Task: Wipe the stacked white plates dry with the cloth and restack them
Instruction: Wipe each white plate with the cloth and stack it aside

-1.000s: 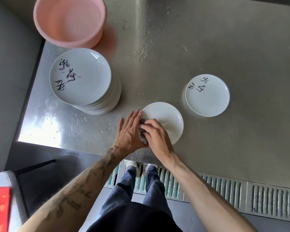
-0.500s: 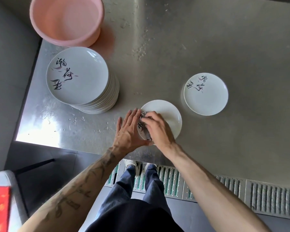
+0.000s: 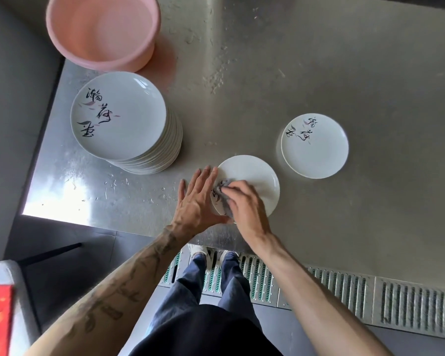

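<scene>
White plate (image 3: 258,176) under work sits at the near edge of the steel counter (image 3: 267,73), between the tall stack (image 3: 118,114) to its left and a lone plate (image 3: 315,146) to its right, well apart from both.

From the head view, the right hand (image 3: 244,201) has its fingers curled round a bunched grey cloth (image 3: 222,185) and presses it onto the plate's left part. The left hand (image 3: 198,199) lies with straight fingers against the plate's left rim, steadying it.

A pink basin (image 3: 100,29) stands behind the stack.

Judging by the layout, the lone plate is probably the start of the dried pile, so only one looks finished, one is being wiped, and the many plates of the tall stack remain.
</scene>
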